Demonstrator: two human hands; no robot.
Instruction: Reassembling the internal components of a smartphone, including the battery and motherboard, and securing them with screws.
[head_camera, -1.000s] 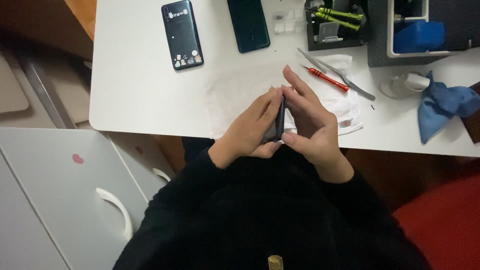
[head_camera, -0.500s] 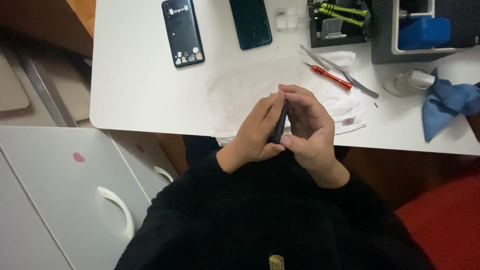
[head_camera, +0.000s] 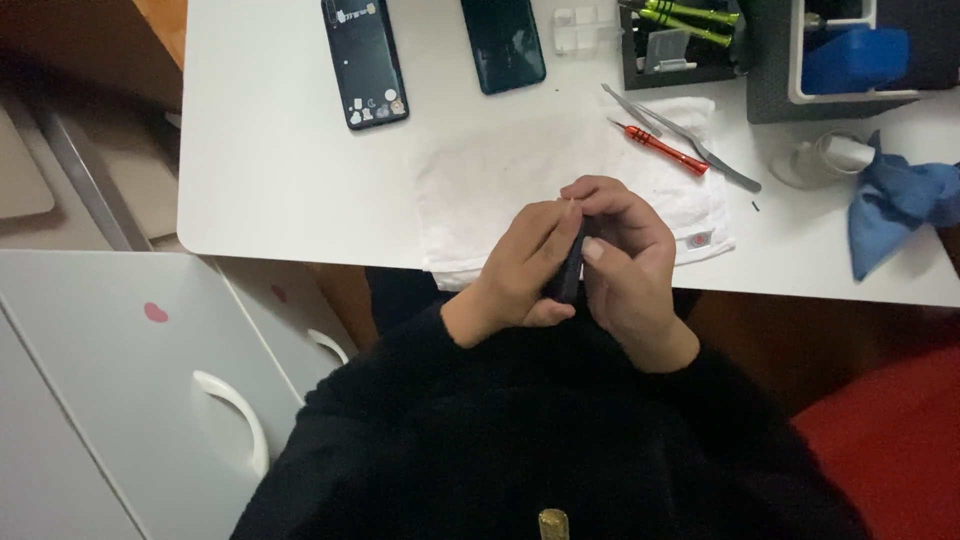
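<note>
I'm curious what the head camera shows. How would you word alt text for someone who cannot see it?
Seen from above, a person's left hand and right hand grip a thin dark phone-like slab edge-on over a white cloth at the edge of a white table. Further back lie two dark phone parts, a red screwdriver, tweezers and a blue rag.
</note>
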